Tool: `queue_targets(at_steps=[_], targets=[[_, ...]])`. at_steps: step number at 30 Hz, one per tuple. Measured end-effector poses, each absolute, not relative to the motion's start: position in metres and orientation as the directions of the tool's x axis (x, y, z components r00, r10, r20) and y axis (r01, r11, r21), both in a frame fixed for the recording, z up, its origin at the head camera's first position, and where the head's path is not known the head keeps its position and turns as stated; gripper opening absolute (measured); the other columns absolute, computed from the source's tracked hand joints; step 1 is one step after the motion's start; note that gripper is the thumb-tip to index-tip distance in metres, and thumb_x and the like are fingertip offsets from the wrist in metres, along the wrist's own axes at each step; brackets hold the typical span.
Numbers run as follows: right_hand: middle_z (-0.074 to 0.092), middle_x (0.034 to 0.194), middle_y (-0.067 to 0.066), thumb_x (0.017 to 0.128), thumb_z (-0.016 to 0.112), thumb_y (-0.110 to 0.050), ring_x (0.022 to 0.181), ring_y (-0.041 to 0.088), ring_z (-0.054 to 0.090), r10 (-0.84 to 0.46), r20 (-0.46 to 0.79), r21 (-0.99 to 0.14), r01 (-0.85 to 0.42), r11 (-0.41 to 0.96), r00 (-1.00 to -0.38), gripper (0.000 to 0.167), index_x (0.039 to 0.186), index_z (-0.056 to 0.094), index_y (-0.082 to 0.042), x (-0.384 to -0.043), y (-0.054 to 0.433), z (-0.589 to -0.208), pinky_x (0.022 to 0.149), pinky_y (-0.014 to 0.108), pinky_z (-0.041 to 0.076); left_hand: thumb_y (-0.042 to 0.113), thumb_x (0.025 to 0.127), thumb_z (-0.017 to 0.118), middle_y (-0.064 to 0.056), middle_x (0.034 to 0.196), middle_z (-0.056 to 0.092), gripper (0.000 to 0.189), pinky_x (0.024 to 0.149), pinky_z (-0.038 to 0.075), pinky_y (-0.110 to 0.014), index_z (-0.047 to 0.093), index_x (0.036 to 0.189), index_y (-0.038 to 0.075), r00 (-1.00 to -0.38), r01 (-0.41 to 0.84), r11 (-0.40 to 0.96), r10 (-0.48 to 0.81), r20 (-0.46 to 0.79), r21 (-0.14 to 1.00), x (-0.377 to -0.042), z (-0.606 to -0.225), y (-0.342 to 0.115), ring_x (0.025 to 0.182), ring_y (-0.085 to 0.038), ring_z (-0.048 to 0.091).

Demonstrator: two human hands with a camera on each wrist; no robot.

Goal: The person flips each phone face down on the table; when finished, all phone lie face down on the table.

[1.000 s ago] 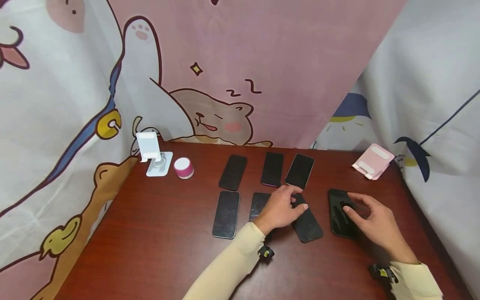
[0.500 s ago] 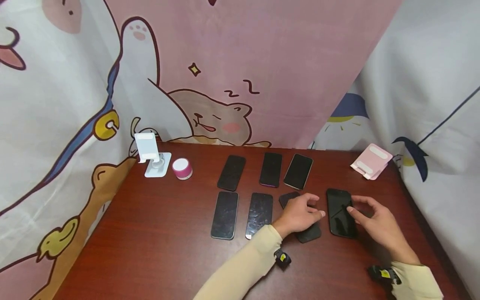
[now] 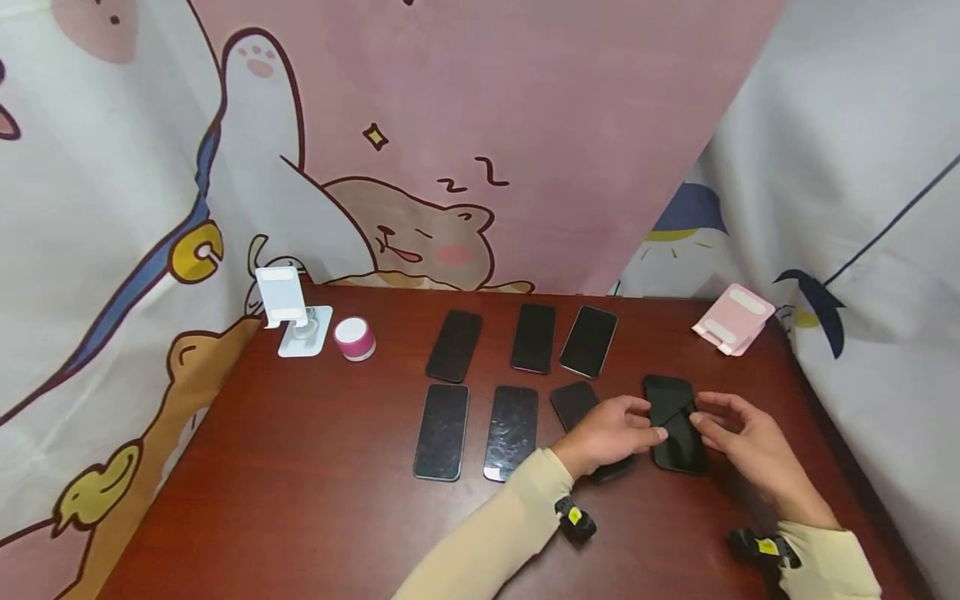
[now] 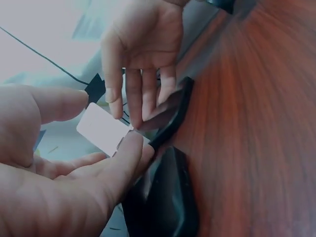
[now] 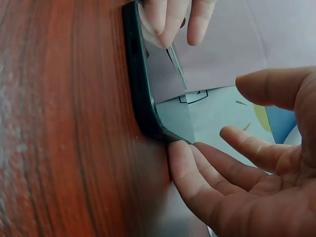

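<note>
A black smartphone (image 3: 677, 450) lies screen up on the table at the right, with a hand at each long side. My left hand (image 3: 609, 432) reaches over another dark phone (image 3: 574, 402), partly hiding it, its fingertips right at the first phone's left edge. On the opposite side, my right hand (image 3: 746, 433) has its fingertips at the phone's right edge. In the right wrist view, the lower fingers of the right hand (image 5: 256, 187) touch the phone's side (image 5: 143, 84), while thumb and index stay apart. The left wrist view shows both hands with fingers loosely bent around the phone.
Several more phones lie in two rows, among them a front one (image 3: 512, 433) and a rear one (image 3: 588, 342). A pink phone stand (image 3: 735, 319) is at the back right. At the back left are a white stand (image 3: 283, 296) and a pink-and-white round jar (image 3: 355, 339). Printed curtains surround the table.
My left hand has moved right, from over the neighbouring phones to the rightmost phone's left edge. My right hand has shifted from over its screen to its right edge.
</note>
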State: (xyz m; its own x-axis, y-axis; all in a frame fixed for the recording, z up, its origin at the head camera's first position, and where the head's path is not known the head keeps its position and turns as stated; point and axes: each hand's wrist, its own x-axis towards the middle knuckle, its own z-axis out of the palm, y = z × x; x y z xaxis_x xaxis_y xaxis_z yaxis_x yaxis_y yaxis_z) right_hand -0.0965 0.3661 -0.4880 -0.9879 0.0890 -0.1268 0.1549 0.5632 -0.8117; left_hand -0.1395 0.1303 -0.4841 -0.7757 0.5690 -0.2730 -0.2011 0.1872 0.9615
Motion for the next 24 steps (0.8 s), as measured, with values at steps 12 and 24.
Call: queue_targets(at_steps=[12, 24], targets=[[0.053, 0.144, 0.037, 0.106, 0.066, -0.026, 0.093, -0.017, 0.060, 0.099, -0.109, -0.833, 0.145, 0.534, -0.989, 0.057, 0.147, 0.049, 0.012, -0.099, 0.366, -0.492, 0.074, 0.018, 0.061, 0.019, 0.097, 0.077, -0.014, 0.131, 0.071, 0.045, 0.082, 0.059, -0.024, 0.064, 0.140, 0.013, -0.812, -0.216, 0.154, 0.520, -0.265, 0.964, -0.131, -0.478, 0.135, 0.095, -0.010, 0.074], [0.059, 0.140, 0.038, 0.104, 0.069, -0.030, 0.087, -0.016, 0.060, 0.131, -0.118, -0.774, 0.174, 0.609, -0.984, 0.057, 0.143, 0.054, 0.009, -0.098, 0.353, -0.488, 0.069, 0.017, 0.060, 0.019, 0.100, 0.073, -0.008, 0.132, 0.070, 0.044, 0.084, 0.061, -0.028, 0.062, 0.143, 0.018, -0.829, -0.222, 0.105, 0.503, -0.244, 0.969, -0.126, -0.479, 0.128, 0.102, -0.009, 0.072]])
